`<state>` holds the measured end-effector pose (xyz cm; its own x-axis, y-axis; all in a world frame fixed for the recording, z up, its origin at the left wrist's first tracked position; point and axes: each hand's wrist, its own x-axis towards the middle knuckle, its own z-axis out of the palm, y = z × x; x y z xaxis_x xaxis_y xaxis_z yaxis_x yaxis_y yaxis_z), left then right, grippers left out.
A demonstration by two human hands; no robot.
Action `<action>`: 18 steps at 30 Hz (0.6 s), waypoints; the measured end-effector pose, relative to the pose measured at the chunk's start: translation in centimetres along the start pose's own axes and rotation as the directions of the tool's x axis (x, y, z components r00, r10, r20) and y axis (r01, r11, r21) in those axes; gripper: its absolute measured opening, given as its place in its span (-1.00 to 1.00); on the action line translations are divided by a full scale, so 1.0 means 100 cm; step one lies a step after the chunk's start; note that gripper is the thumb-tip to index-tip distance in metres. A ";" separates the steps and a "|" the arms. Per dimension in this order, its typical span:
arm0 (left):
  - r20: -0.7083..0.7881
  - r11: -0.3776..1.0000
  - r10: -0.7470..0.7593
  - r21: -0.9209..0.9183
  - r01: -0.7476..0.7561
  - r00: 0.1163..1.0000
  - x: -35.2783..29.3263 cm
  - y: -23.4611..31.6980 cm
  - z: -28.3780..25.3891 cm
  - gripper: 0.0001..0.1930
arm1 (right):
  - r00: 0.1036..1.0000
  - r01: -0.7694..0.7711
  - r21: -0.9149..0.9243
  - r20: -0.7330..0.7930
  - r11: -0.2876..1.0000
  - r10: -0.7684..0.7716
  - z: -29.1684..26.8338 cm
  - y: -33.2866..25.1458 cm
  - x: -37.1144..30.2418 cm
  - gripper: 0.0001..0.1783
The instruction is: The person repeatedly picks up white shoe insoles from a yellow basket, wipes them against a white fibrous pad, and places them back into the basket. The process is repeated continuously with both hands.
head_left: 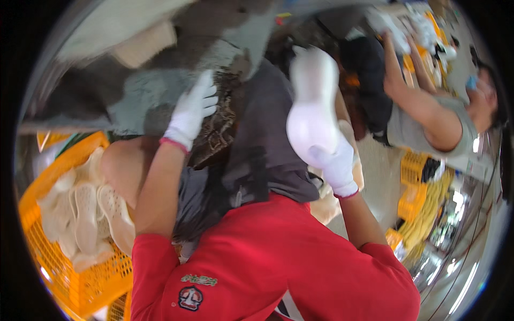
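In the head view, we see our right hand [336,167], in a white glove, closed around the lower end of a white shoe-shaped piece [312,107], which rises above that grip, just right of the dark patterned cloth [222,123]. Our gloved left hand [191,111] lies flat with fingers spread on that cloth. Left of and below the cloth, an orange crate [59,166] holds cream-coloured soles [88,214].

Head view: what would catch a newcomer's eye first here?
The white shoe held up at centre in the gloved right hand, slightly blurred. Next the gloved left hand resting on dark patterned cloth, and the orange crate of pale shoes at lower left. A co-worker reaches upward at upper right.
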<state>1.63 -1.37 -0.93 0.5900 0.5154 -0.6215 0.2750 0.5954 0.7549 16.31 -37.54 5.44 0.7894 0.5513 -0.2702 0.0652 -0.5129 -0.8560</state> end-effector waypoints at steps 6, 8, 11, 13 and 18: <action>0.145 0.995 0.013 0.095 -0.027 0.989 0.017 -0.003 0.008 -0.16 | 0.702 -0.709 0.154 0.059 0.688 0.710 -0.030 0.102 -0.007 -0.35; 0.117 0.963 -0.019 0.270 -0.014 0.993 0.022 -0.009 0.002 -0.16 | 0.736 -0.662 -0.254 -0.043 0.705 0.676 -0.055 0.118 -0.018 -0.21; -0.063 0.925 -0.001 0.378 0.025 0.998 0.024 -0.017 -0.003 -0.08 | 0.887 -0.454 -0.371 -0.275 0.810 0.371 -0.098 0.135 -0.028 -0.04; -0.007 0.931 -0.011 0.365 0.013 1.000 0.026 -0.019 -0.005 -0.08 | 0.914 -0.346 -0.543 -0.380 0.765 0.143 -0.104 0.144 -0.017 0.03; -0.013 0.899 -0.018 0.437 0.022 1.000 0.040 -0.036 -0.016 -0.13 | 0.871 -0.434 -0.733 -0.194 0.524 0.451 -0.030 0.167 0.017 -0.05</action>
<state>1.76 -0.50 -6.48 0.5748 0.5128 -0.6377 0.5922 0.2772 0.7566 20.60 -47.10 -8.01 0.8354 0.1217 -0.5360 0.1393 -0.9902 -0.0078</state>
